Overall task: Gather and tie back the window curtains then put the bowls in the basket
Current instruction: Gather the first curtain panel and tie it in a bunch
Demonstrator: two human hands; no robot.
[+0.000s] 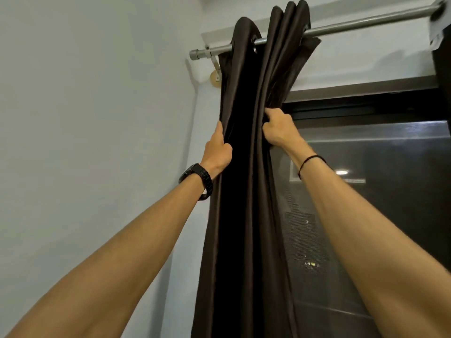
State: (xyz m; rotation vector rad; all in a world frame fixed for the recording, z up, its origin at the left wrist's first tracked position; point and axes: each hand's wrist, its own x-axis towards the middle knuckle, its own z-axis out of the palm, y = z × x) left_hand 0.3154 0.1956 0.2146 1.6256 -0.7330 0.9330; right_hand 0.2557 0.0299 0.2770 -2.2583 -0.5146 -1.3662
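Note:
A dark brown curtain (246,167) hangs bunched in folds at the left end of a grey metal rod (353,21). My left hand (218,152), with a black watch on its wrist, grips the curtain's left edge. My right hand (278,130) is closed on the folds at its right edge, a thin black band around that wrist. Both arms reach up towards the rod. No bowls or basket are in view.
A white wall (85,118) fills the left side. The dark window (378,191) with a mesh screen lies to the right of the curtain. A second dark curtain (443,64) shows at the far right edge. The rod's bracket (216,69) is fixed to the wall.

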